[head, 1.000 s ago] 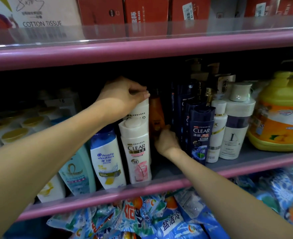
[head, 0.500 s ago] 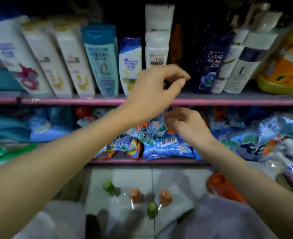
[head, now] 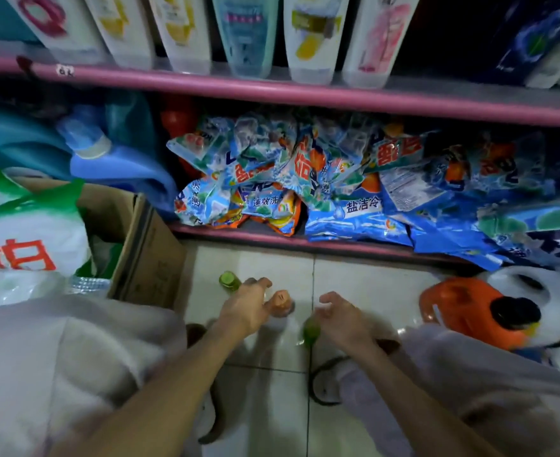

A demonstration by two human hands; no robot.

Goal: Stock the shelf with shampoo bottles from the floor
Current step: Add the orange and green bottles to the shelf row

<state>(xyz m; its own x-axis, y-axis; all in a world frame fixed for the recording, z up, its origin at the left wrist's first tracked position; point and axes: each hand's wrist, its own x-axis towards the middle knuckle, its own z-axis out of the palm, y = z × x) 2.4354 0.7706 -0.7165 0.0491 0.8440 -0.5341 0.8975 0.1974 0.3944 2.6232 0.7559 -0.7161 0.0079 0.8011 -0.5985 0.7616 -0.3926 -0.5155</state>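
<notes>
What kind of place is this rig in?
Most likely a small shop aisle: a pink-edged metal shelf carries a row of white and teal shampoo bottles, blue detergent packets are piled below, and an open brown cardboard box sits on the tiled floor.

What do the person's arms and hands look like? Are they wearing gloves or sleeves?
No gloves and no sleeves show. Both forearms are bare down to the left hand and the right hand. No watch, ring or bracelet shows, though the picture is blurry. The person's lap is covered in pale, whitish cloth.
</notes>
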